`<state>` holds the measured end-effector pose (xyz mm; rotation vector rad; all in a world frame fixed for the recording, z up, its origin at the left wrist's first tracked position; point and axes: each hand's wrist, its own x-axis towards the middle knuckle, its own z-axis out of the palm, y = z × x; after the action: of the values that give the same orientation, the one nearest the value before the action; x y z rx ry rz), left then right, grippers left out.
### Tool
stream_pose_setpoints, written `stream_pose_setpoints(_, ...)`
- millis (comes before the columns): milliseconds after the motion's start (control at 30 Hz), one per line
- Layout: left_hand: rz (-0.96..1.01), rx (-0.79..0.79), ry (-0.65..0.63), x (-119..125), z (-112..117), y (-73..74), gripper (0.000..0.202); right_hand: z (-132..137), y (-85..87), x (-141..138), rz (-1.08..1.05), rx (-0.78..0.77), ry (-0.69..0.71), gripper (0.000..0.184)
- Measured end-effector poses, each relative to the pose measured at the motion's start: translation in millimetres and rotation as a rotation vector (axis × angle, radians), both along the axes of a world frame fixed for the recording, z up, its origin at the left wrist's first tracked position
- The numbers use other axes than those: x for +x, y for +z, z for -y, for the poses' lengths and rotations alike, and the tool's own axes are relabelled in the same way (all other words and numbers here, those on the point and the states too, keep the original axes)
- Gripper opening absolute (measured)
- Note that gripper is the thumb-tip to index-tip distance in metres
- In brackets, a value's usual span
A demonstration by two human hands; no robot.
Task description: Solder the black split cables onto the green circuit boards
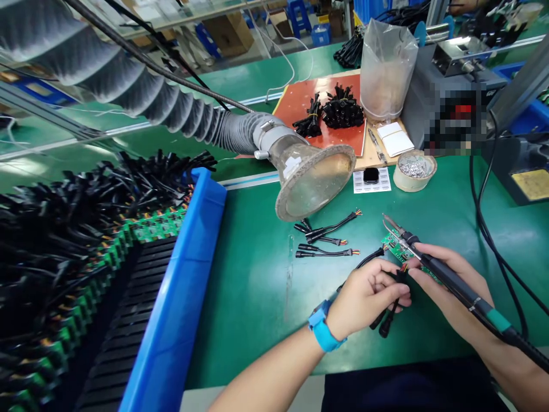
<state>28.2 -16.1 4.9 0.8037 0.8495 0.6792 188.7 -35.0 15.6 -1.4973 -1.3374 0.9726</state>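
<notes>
My left hand [372, 292] pinches a short black cable [389, 316] near its coloured wire ends, its plugs hanging below the fingers. In my right hand [454, 280] lies a soldering iron [446, 273] with a thin solder feed tube along it, its tip pointing up and left. My right thumb and fingers also reach to the coloured wires by the left fingertips. Under the iron, partly covered by it and my right hand, is a green circuit board [397, 247] with another black cable [371, 257] at its left corner. Several loose black cables [328, 252] lie left of the board.
A blue bin [189, 246] of boards with black cables stands at left. The fume extractor hood [317, 183] hangs over the table. Behind are bundled cables [342, 109], a plastic bag [387, 71], a round tub [414, 171] and a grey machine [450, 97]. Black cords [484, 217] hang at right.
</notes>
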Motion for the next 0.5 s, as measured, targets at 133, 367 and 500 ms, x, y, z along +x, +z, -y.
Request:
stream_pose_setpoints(133,-0.034,0.041,0.001,2,1,-1.4,0.036,-1,0.5,-2,-0.034,-0.004,-0.016,0.033)
stream_pose_setpoints(367,0.050,-0.073,0.055,7,-2,2.7,0.034,-1,-0.3,-9,-0.272,-0.052,-0.039,0.031)
stream_pose_setpoints(500,0.128,-0.162,0.053,9,-1,4.0,0.034,2,-6.4,-19,-0.478,-0.047,-0.056,0.031)
